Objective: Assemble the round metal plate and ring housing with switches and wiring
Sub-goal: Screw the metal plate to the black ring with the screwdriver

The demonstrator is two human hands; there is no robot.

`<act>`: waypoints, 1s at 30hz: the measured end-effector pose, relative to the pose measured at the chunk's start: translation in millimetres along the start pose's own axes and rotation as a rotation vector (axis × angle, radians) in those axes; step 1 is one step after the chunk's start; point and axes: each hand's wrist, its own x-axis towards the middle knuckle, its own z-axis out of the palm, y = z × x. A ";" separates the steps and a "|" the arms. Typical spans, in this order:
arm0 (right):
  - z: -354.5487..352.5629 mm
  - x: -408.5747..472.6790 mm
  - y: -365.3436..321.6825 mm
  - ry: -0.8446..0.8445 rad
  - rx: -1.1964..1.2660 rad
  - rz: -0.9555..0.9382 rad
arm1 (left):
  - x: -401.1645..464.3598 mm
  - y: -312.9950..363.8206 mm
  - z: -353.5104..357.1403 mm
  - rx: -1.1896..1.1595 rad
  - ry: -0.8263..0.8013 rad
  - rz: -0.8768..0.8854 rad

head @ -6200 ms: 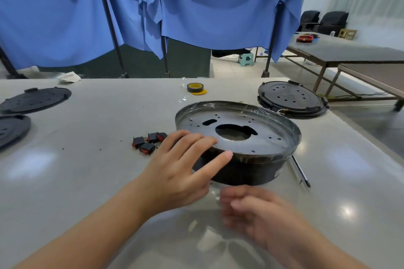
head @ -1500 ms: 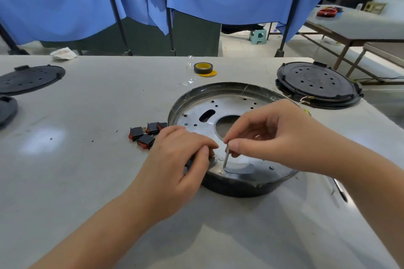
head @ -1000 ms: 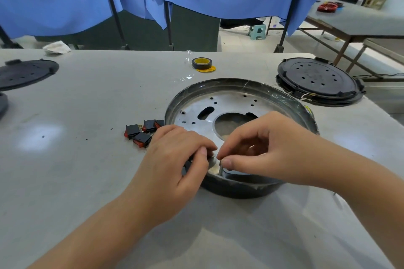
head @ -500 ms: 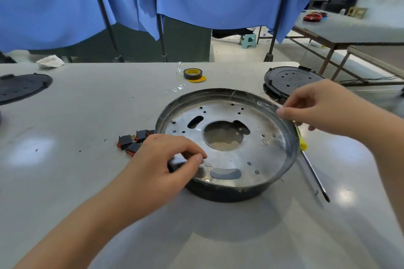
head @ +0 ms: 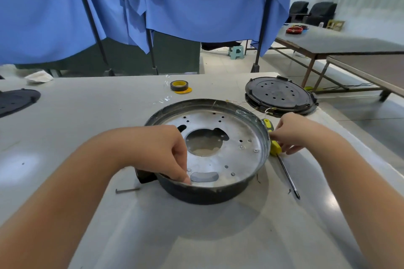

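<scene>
Round silver metal plate (head: 236, 150) with a large centre cutout and many small holes is seated inside a dark ring housing (head: 203, 194), which is placed near the middle of the pale grey table (head: 87, 116). The near-left rim of the housing is touched by the left hand (head: 157, 150), fingers curled downward with the tips pressed at the plate edge beside an oblong slot; whether something small is pinched there cannot be told. A yellow-handled screwdriver (head: 276, 148) is lain just right of the housing, shaft pointed toward the near side, and its handle is gripped by the right hand (head: 288, 133), fingers closed around it. A loose dark screw (head: 127, 190) is seen on the table just left of the housing's near side. A small black part (head: 145, 178) is partly hidden under the left wrist, touching the housing wall. A roll of black tape with yellow core (head: 179, 85) is set beyond the housing, well apart. A black round perforated cover (head: 279, 97) is placed at far right, with thin wires shown near its front edge. Another black disc (head: 15, 100) is cut off at far left. Blue cloth (head: 196, 6) is hung behind the table.
</scene>
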 end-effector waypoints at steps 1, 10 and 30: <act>3.0 1.5 -0.1 0.008 0.000 0.007 | 2.0 1.0 1.2 0.021 -0.004 -0.013; 0.4 7.8 4.7 0.027 0.019 0.036 | 6.7 1.5 7.6 0.007 -0.006 0.000; -47.9 -78.3 -65.7 0.055 0.827 -0.406 | 4.4 1.5 -2.4 -0.105 -0.116 0.115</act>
